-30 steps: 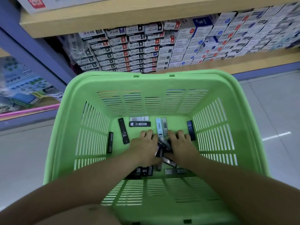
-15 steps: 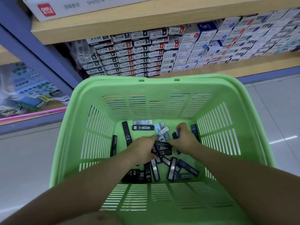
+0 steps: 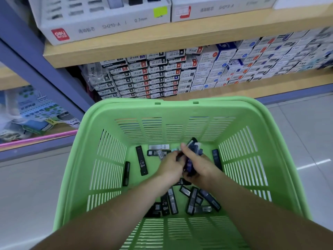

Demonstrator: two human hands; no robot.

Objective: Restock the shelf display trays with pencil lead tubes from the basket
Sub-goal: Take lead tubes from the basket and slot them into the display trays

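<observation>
Presently, a bundle of pencil lead tubes [image 3: 193,147] is clamped in the curled fingers [image 3: 189,152] of the right hand [image 3: 200,166], low inside the green basket [image 3: 126,107]. The left hand [image 3: 170,167] is held against that bundle; its fingers are curled, but whether anything is gripped cannot be told through the blur. Loose tubes [image 3: 192,199] are scattered on the basket floor nearer than the fingers, and an HB tube [image 3: 141,162] lies to their left. A display tray [image 3: 108,27] is seen on the shelf beyond the fingers.
</observation>
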